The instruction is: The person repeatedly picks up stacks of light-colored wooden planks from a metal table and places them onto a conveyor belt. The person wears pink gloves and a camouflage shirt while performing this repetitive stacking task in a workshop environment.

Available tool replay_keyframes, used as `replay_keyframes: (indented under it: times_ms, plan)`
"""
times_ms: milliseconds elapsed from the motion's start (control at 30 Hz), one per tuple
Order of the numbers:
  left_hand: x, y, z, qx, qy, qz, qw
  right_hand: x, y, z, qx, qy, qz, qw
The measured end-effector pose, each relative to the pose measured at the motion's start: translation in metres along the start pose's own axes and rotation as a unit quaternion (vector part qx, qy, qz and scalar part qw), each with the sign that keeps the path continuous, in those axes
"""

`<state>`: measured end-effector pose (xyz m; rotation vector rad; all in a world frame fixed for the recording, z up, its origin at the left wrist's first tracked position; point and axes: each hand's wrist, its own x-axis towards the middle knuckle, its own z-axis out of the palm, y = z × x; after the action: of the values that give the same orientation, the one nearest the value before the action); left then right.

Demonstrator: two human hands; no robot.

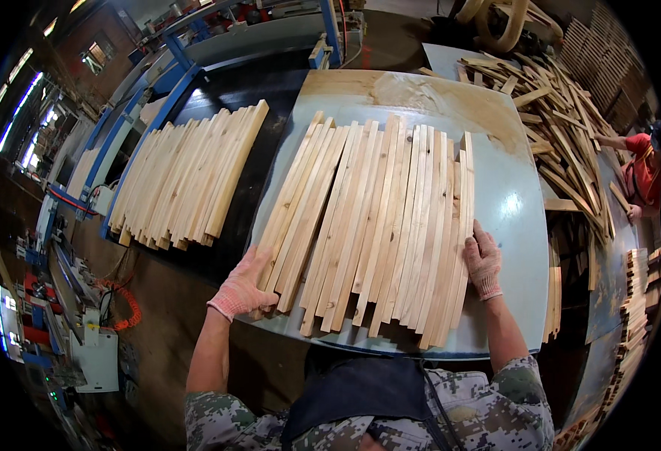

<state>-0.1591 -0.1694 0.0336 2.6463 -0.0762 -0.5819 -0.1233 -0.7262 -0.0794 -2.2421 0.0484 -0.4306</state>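
Wooden strips [379,218] lie side by side in an uneven row on a pale, smooth tabletop [507,203]. A gap splits off a few strips at the left of the row. My left hand [245,287], in a pinkish knit glove, grips the near left corner of the row, its thumb by the strip ends. On the opposite side, my right hand [483,261], gloved alike, rests against the outermost right strip with its fingers stretched along it. The undersides of the strips are hidden.
Another row of strips [187,177] sits on a dark surface [278,105] of a blue-framed machine at the left. A loose heap of wood [563,128] is at the far right, where a person in red [639,169] reaches toward it. An orange coiled hose [126,308] hangs at lower left.
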Motion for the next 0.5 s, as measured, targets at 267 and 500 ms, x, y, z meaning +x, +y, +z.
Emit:
replay_keyframes:
  times_ms: [267, 500]
  plan:
    - [0.018, -0.012, -0.009, 0.063, 0.043, -0.003, 0.997, 0.001, 0.001, 0.0, 0.01, 0.012, -0.024, 1.0]
    - [0.11, 0.013, 0.027, 0.115, 0.207, -0.011, 0.971, 0.003, -0.001, 0.0, 0.019, 0.008, -0.021, 1.0]
